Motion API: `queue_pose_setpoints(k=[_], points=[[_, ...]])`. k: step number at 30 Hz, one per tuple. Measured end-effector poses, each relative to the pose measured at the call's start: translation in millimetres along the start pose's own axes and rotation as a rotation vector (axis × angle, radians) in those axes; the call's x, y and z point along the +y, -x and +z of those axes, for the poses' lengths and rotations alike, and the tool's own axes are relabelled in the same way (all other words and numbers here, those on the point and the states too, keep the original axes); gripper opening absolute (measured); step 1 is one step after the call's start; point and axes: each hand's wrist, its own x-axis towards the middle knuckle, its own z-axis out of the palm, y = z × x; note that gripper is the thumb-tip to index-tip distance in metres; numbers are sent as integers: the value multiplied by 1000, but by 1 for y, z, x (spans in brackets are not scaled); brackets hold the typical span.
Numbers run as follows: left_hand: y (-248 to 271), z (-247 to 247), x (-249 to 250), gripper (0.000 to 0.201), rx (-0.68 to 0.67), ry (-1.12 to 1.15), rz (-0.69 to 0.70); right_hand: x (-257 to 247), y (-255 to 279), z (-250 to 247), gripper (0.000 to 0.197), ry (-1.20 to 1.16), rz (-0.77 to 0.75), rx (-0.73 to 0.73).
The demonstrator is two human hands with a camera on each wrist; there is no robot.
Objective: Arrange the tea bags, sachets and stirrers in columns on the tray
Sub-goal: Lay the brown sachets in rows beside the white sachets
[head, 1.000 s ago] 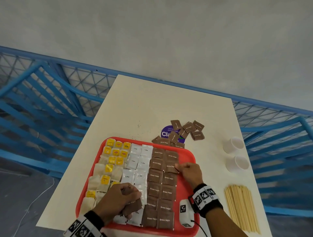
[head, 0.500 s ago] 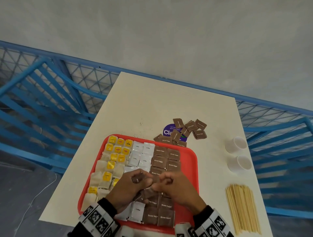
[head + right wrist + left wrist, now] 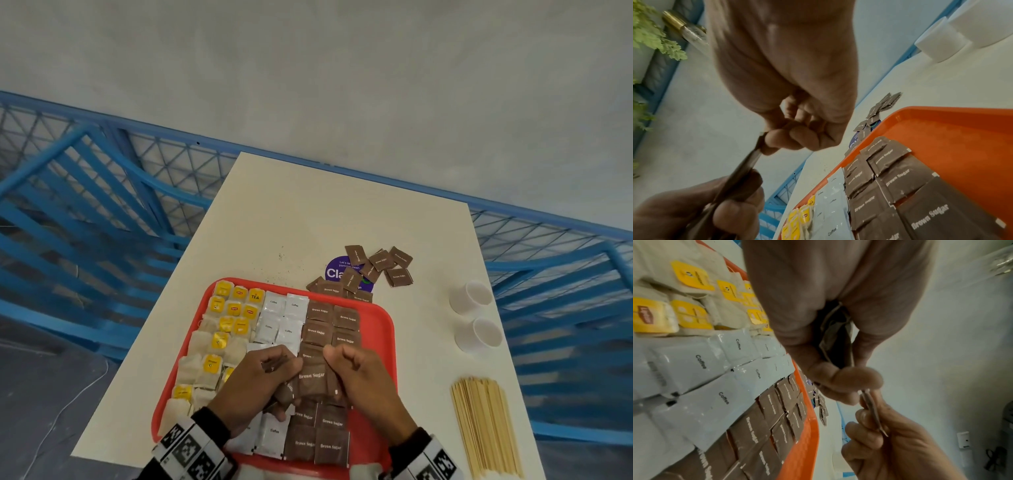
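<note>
Red tray (image 3: pixel 376 329) sits at near end of the cream table (image 3: pixel 308 222), w/ contents in columns: tea bags (image 3: pixel 219 342) w/ yellow tags on the left, white "Coffee" sachets (image 3: pixel 281 318) in the middle, brown "Brown Sugar" sachets (image 3: pixel 330 323) to the right; a bare red strip runs along the tray's right side. Held sachet (image 3: pixel 311 377) is brown, flat, "Brown Sugar" in white print facing up, raised over the mid-part of the brown columns, between both hands. Left hand (image 3: pixel 255 383) is curled, knuckles up, thumb and fingers clamped on a small bunch of brown sachets (image 3: pixel 835 335) tucked in the palm, thumb & forefinger also nipping the held sachet's left edge. Right hand (image 3: pixel 363 380) is curled too, thumb & forefinger pinching the sachet's right edge; in the wrist views it shows edge-on as a thin strip stretched between the two pinches. Both wrists wear bands w/ black-and-white markers. More loose brown sachets (image 3: pixel 376 267) lie scattered on the table just beyond the tray's far rim, partly over a purple round sticker (image 3: pixel 337 270). Wooden stirrers (image 3: pixel 486 428) lie in a bundle on the table right of the tray; two white cups (image 3: pixel 474 315) stand beyond them.
</note>
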Motion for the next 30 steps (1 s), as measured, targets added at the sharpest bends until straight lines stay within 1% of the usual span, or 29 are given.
queue_pose_setpoints(k=[2, 3, 4, 6, 8, 11, 14, 19, 22, 24, 26, 28, 30], points=[[-2, 0, 0, 26, 5, -2, 18, 1, -1, -1, 33, 16, -29, 66], [-3, 0, 0, 26, 7, 0, 23, 3, -1, -2, 27, -19, -10, 61], [-4, -1, 0, 26, 10, 5, 24, 3, -1, -2, 21, -56, 29, 23], [-5, -1, 0, 25, 19, 17, 26, 5, 1, -5, 15, -103, 107, -69], [-5, -1, 0, 24, 21, 27, 28, 8, 0, -9, 12, -129, 140, -93], [-5, 1, -1, 25, 27, 35, 47, 10, -1, -13, 15, -160, 154, -94], [-5, 3, -2, 21, 21, 20, 61, 14, -2, -12, 15, -119, 156, -115], [-3, 0, -7, 22, -32, -47, -4, 28, 2, -15, 14, -103, 141, -108], [-1, -2, -16, 21, -48, -89, -50, 41, 7, -13, 11, -116, 192, -98], [0, -2, -21, 21, -29, -99, -70, 48, 9, -13, 7, -110, 227, -65], [0, -6, -26, 21, 48, -77, -82, 55, 3, -15, 4, -111, 262, 19], [-2, -13, -32, 21, 146, -28, -95, 64, -9, -19, 6, -86, 298, 115], [-1, -20, -36, 21, 191, -2, -107, 69, -24, -18, 8, -23, 322, 166]])
